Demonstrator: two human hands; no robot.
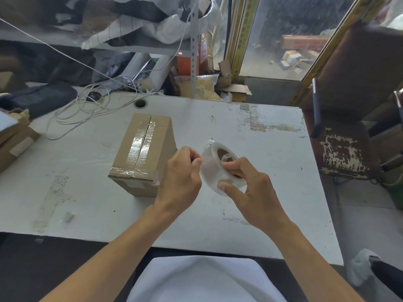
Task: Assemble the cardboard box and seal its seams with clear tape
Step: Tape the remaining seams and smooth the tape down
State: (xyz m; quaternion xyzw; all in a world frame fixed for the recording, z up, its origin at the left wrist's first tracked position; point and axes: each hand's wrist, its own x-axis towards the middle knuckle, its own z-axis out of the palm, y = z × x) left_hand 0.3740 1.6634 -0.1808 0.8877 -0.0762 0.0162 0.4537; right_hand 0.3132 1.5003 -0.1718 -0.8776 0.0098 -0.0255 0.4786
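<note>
**Cardboard closed, tape end being picked free**

Cardboard box (141, 153) stands shut on the white table (272, 149), left of both hands; clear tape already runs along its top centre seam and across the near top edge, wrinkled in places; whether the other seams are covered cannot be told from this view.

Both hands are held above the table just right of the box; the right hand (250, 188) grips the roll of clear tape (220, 168), fingers curled into its brown core and thumb pressed on the outer face; the left hand (181, 177) is curled at the roll's edge, thumb and forefinger pinched together where the loose end would be, though the strip itself is too clear to make out.

By my reading the step in hand is starting a fresh strip; the next move calls for lifting the end cleanly, drawing out enough length without letting it fold on itself, then carrying it over to a seam not yet sealed.
</note>
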